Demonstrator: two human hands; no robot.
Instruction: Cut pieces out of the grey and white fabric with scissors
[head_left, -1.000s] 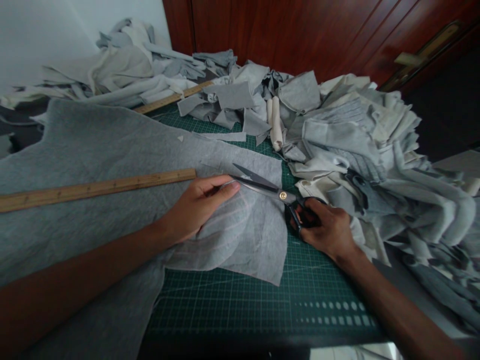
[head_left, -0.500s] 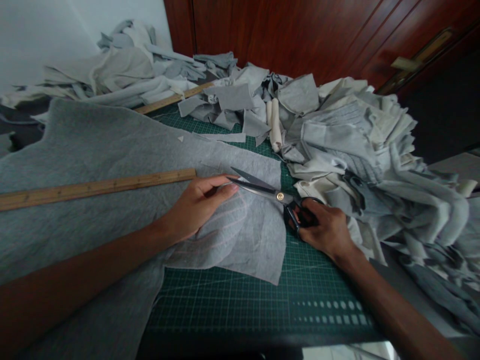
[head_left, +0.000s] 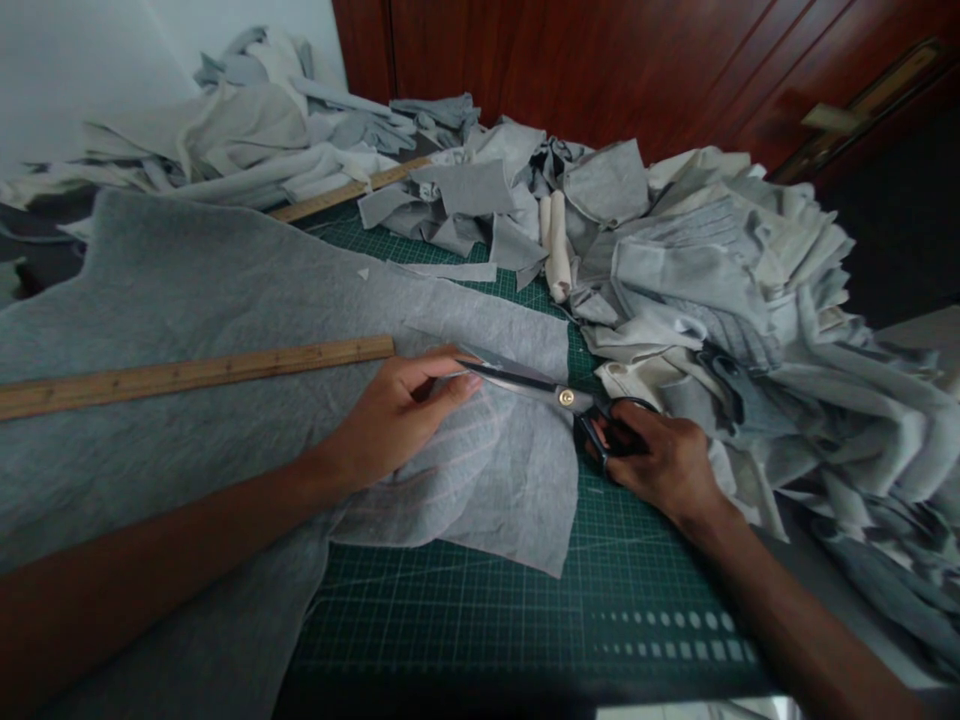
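A large piece of grey fabric (head_left: 225, 290) lies over a green cutting mat (head_left: 450, 620), with a striped part folded up near its right end. My left hand (head_left: 409, 405) pinches the fabric at that fold, thumb and fingers together. Around the black handles of a pair of scissors (head_left: 566, 397) my right hand (head_left: 664, 455) is closed. The blades point left and lie nearly together, their tips right at my left fingertips. Whether fabric is between the blades at the tips is hard to see.
A wooden ruler (head_left: 195, 375) lies on the fabric at left, and a second wooden ruler (head_left: 349, 190) lies behind it. Grey offcuts (head_left: 472, 190) and a thin fabric strip (head_left: 457, 271) are at the back. Heaped cloth (head_left: 690, 270) stands along the right, before a wooden door (head_left: 600, 70).
The scissor blades, apart before, have come nearly together at my left fingertips. My left hand keeps its pinch on the fabric. The view has shifted slightly.
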